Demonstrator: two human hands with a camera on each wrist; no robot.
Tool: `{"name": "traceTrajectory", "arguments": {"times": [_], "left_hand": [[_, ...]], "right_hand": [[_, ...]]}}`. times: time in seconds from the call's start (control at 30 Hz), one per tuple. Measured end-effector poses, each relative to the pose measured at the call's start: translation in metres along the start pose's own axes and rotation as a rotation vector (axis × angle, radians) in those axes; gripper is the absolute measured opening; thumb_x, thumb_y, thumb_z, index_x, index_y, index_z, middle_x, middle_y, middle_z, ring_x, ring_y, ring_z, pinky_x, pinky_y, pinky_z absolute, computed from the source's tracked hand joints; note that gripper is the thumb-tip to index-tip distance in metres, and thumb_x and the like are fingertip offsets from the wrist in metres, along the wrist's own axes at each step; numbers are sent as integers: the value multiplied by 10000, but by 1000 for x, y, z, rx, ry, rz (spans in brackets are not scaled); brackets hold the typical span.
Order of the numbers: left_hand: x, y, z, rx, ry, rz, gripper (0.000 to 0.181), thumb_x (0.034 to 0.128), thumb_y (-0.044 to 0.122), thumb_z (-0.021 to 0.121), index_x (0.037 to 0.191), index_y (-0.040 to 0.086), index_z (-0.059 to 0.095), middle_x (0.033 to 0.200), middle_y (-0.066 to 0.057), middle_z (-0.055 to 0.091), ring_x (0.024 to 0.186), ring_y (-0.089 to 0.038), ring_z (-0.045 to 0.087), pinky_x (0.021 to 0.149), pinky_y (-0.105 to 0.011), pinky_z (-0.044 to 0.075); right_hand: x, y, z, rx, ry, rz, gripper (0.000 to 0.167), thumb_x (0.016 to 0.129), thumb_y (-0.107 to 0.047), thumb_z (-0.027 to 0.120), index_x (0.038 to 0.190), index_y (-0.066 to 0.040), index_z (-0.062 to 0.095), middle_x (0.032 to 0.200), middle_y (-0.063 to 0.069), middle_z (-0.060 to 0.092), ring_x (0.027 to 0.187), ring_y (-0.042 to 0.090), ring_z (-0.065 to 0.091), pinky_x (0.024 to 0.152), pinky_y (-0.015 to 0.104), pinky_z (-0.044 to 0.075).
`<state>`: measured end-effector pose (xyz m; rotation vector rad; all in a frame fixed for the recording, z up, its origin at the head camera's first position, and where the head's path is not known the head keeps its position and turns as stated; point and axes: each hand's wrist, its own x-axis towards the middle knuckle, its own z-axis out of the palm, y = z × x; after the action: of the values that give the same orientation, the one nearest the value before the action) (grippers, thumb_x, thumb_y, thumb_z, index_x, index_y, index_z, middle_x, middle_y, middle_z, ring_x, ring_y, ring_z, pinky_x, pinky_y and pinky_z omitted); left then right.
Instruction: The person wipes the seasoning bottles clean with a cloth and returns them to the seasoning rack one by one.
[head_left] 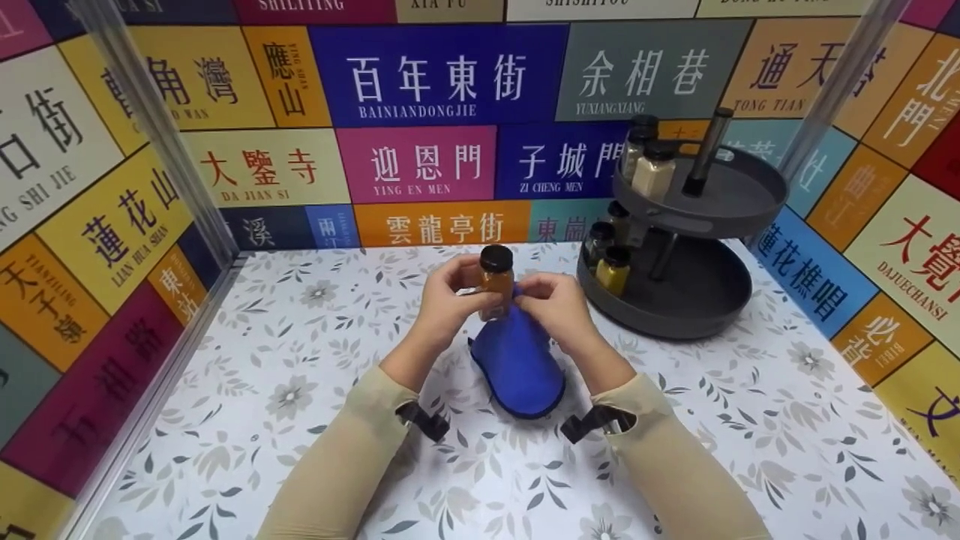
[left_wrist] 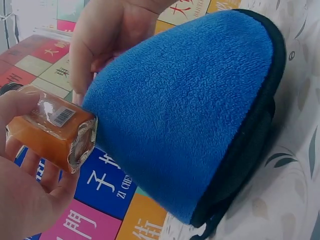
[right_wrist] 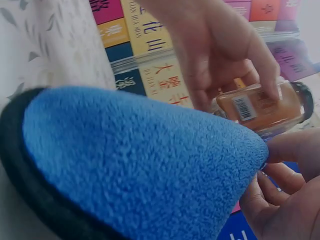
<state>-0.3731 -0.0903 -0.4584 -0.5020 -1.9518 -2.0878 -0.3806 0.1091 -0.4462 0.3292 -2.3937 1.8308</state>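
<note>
My left hand (head_left: pixel 448 296) grips a small glass spice jar (head_left: pixel 496 281) with a black lid and orange-brown contents. The left wrist view shows a barcode label on this jar (left_wrist: pixel 50 122). With thumb and fingers, my right hand (head_left: pixel 553 304) pinches the top of a blue cloth (head_left: pixel 517 364) with dark edging. The cloth hangs down from the pinch in a cone shape, its lower edge near the table. In the right wrist view the pinched tip of the cloth (right_wrist: pixel 200 155) is close to the jar; whether they touch I cannot tell.
A dark two-tier round rack (head_left: pixel 667 300) stands at the back right. Its upper tier holds a jar of pale contents (head_left: pixel 654 171) and another jar; a yellow jar (head_left: pixel 613 271) and others stand below. Colourful sign-printed panels (head_left: pixel 450 82) enclose the flower-patterned table (head_left: pixel 292 394).
</note>
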Motion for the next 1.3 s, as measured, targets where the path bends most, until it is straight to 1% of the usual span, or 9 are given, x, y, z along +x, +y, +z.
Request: {"name": "traceTrajectory", "arguments": {"times": [0.13,0.3,0.5,0.63,0.8,0.93,1.03,1.17,1.3], "left_hand": [[-1,-3,1,21,-17,-34,538,799,41,873,1313,73,721,1099,-91,774,1033,-189,702,1003,-450,547],[-1,-8,2,62,-69,-52,531,799,48,881,1306,79,723,1106,-100,765,1032,-205,697,966,-388,554],[-1,-11,4,83,-117,-57,513,794,60,888,1283,99,738,1080,-82,765,1014,-212,702,916,-322,561],[-1,-10,4,80,-108,-66,532,790,66,889,1296,97,729,1088,-79,757,1025,-215,697,950,-381,560],[0,-6,0,67,-69,-64,551,794,58,882,1320,75,716,1127,-92,754,1058,-213,694,1017,-490,529],[2,-3,-4,59,-46,-52,559,807,62,882,1338,69,708,1156,-112,759,1092,-223,702,1047,-500,523],[4,-2,-4,59,-46,-42,552,813,74,882,1339,72,711,1152,-113,761,1084,-221,704,1045,-471,529],[3,-3,-5,58,-77,-32,542,809,76,884,1326,85,720,1126,-91,766,1061,-204,700,1027,-454,529],[1,-4,-5,73,-111,-9,528,791,60,890,1296,93,739,1077,-80,763,1015,-197,689,1000,-464,526]], "right_hand": [[-1,-6,-3,89,32,-8,171,874,37,743,1037,74,778,905,50,789,794,55,684,697,201,558],[-2,-19,-14,236,82,-75,159,884,89,726,1037,98,768,833,-32,762,739,55,675,661,194,550],[-3,-29,-28,286,92,-136,165,907,84,733,1068,93,767,882,-38,773,803,79,709,700,207,587],[1,-20,-23,274,82,-126,162,911,83,729,1069,87,765,890,-48,767,828,71,706,721,198,583],[4,-2,-9,191,14,-49,165,908,73,717,1067,80,761,875,-46,755,813,60,682,712,196,562],[7,9,-1,95,-24,-10,166,882,68,723,1041,62,773,880,6,772,801,58,669,721,196,545],[7,9,1,45,-17,6,172,868,56,734,1033,47,783,888,27,782,790,54,663,717,196,533],[3,-3,-3,85,14,8,183,879,49,737,1056,59,782,886,13,783,783,54,679,698,203,548],[-4,-19,-11,190,58,-43,177,898,56,735,1071,79,768,866,-25,771,777,55,694,689,207,576]]}}
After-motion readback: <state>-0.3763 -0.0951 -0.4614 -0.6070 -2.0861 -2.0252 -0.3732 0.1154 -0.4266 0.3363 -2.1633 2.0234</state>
